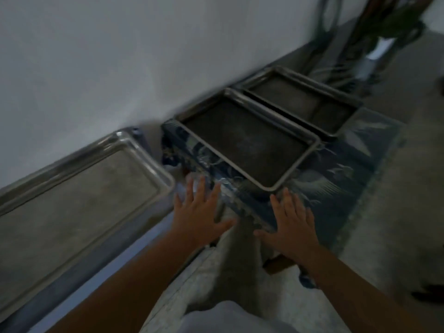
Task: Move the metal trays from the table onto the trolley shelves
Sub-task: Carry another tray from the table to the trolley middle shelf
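Two dark metal trays lie side by side on a table covered with a blue patterned cloth [336, 174]: the near tray [242, 138] and the far tray [302, 102]. A shiny metal tray [72, 195] rests on the trolley top at the left. My left hand [199, 212] hovers with spread fingers just short of the near tray's front left corner. My right hand [290, 224] is spread flat near the table's front edge, below the near tray's front corner. Neither hand holds anything. The picture is blurred.
A pale wall [120, 68] runs behind the trolley and the table. Dark hoses or cables [384, 32] hang at the back right. A grey concrete floor [396, 212] lies to the right. A narrow gap separates the trolley from the table.
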Action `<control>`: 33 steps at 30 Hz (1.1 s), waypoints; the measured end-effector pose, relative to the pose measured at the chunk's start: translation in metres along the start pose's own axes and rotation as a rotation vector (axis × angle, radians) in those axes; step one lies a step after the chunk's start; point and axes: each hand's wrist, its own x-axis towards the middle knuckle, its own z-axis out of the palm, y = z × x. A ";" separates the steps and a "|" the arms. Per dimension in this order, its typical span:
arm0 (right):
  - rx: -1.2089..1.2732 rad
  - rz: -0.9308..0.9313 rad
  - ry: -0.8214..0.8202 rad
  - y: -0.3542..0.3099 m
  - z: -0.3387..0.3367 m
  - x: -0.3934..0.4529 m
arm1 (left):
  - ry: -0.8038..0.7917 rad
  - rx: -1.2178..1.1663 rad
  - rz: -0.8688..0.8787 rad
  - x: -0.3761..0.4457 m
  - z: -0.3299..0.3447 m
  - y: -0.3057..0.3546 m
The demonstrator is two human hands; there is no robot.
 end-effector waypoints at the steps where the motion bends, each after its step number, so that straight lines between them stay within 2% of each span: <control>1: 0.011 0.052 0.012 0.023 -0.003 -0.014 | -0.010 0.028 0.040 0.008 0.002 0.027; 8: 0.080 0.355 0.013 0.174 -0.006 -0.112 | -0.087 0.072 0.376 0.027 0.031 0.215; 13: 0.128 0.502 0.027 0.250 -0.006 -0.167 | -0.155 0.135 0.507 0.031 0.049 0.312; 20: 0.157 0.600 0.031 0.307 -0.012 -0.184 | -0.183 0.133 0.617 0.064 0.061 0.392; 25: 0.172 0.644 0.048 0.355 -0.017 -0.154 | -0.149 0.134 0.662 0.118 0.076 0.434; 33: 0.191 0.723 0.024 0.433 -0.047 -0.099 | -0.193 0.144 0.710 0.216 0.077 0.507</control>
